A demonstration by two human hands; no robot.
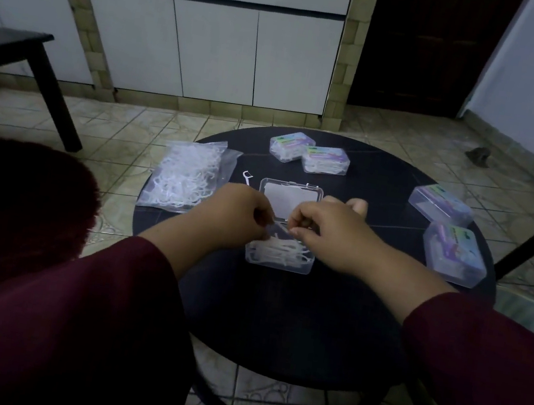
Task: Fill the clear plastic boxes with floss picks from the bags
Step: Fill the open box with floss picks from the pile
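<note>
Floss picks [277, 250] lie heaped in the open clear plastic box [279, 261] at the middle of the round black table [292, 327], and both our hands work right above them. Our left hand [236, 213] has its fingers curled inward over the box, and our right hand [331, 227] is curled the same way; something thin seems pinched between the two, but we cannot tell what. The box's lid [289, 193] stands open behind our hands. One loose floss pick [247, 176] lies on the table just left of the lid. Farther left of the box, a clear bag [186, 174] full of picks hangs over the table's edge. Beyond the box sit two closed filled boxes [309, 153] touching each other; to its right, two more labelled boxes [448, 234] rest near the table's rim.
</note>
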